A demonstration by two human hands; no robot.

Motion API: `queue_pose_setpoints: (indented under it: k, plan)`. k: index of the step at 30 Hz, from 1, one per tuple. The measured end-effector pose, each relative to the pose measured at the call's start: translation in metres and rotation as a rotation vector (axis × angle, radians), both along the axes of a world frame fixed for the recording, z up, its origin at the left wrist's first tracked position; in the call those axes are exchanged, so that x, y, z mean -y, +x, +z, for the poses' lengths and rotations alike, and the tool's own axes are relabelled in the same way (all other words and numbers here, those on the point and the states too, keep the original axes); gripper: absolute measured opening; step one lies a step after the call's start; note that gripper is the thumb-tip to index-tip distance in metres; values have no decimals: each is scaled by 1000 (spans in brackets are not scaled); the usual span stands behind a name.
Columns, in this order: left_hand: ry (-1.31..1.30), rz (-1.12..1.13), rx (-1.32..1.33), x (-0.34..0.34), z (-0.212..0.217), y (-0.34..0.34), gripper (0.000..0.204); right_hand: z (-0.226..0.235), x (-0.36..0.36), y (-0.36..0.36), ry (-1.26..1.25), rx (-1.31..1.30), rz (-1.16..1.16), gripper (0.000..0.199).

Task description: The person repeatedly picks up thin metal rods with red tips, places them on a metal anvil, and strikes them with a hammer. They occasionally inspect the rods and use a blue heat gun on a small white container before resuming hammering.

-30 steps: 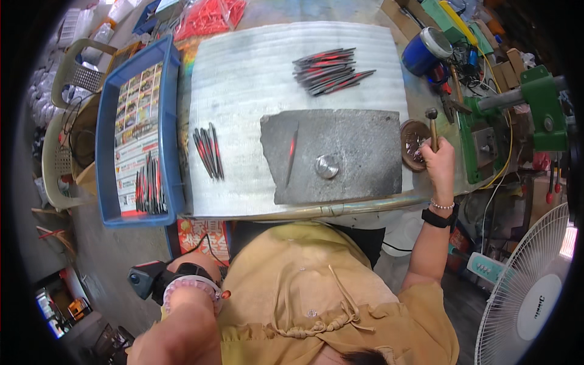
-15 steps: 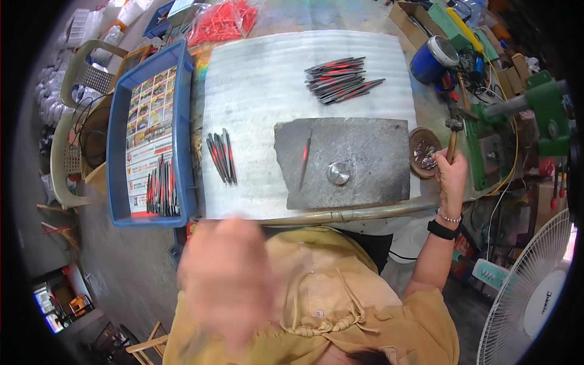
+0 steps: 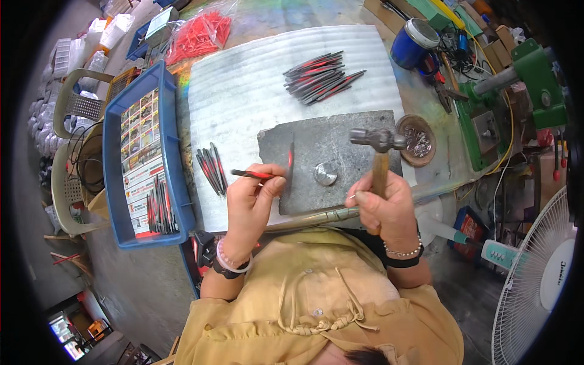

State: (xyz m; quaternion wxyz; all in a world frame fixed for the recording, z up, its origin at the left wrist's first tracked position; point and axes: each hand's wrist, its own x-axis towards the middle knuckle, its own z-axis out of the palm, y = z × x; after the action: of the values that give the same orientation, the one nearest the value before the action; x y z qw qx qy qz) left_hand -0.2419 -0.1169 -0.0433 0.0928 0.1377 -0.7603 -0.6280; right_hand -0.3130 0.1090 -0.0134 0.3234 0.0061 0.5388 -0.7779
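My left hand (image 3: pixel 249 204) pinches a slim black-and-red pointed tool (image 3: pixel 260 175) over the left edge of a grey stone slab (image 3: pixel 359 128). My right hand (image 3: pixel 389 207) is closed round the wooden handle of a hammer (image 3: pixel 378 139), its head up. A tiny metal pin (image 3: pixel 351 196) shows at that hand's thumb and fingertip. On the slab stand a round metal block (image 3: pixel 325 174) and, to its left, another slim black-and-red tool (image 3: pixel 291 155). A brown bowl (image 3: pixel 404 154) of small shiny metal pieces sits beside the slab's right edge.
A pile of black-and-red tools (image 3: pixel 319 76) lies on the white foam sheet (image 3: pixel 243 91), with a smaller bunch (image 3: pixel 212 170) at left. Further left stands a blue tray (image 3: pixel 182 207) with more. At right are a blue mug (image 3: pixel 413 45), a green press (image 3: pixel 538 91) and a fan (image 3: pixel 535 286).
My right hand has brought the hammer leftward from beside the bowl to the slab's front. My left hand, blurred near my body before, has risen to the slab with a black-and-red tool.
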Motion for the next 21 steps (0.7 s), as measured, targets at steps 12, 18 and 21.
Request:
queue_pose_setpoints:
  k: [12,18,21]
  plan:
    - [1288,-212,73,-22,4,13,19,0,27,29,7,-192,37,13]
    - [1342,-196,126,-29,5,14,22,-3,26,33,90,-342,17,9]
    - [1378,-192,147,-31,5,14,22,-4,27,33,93,-332,-6,9]
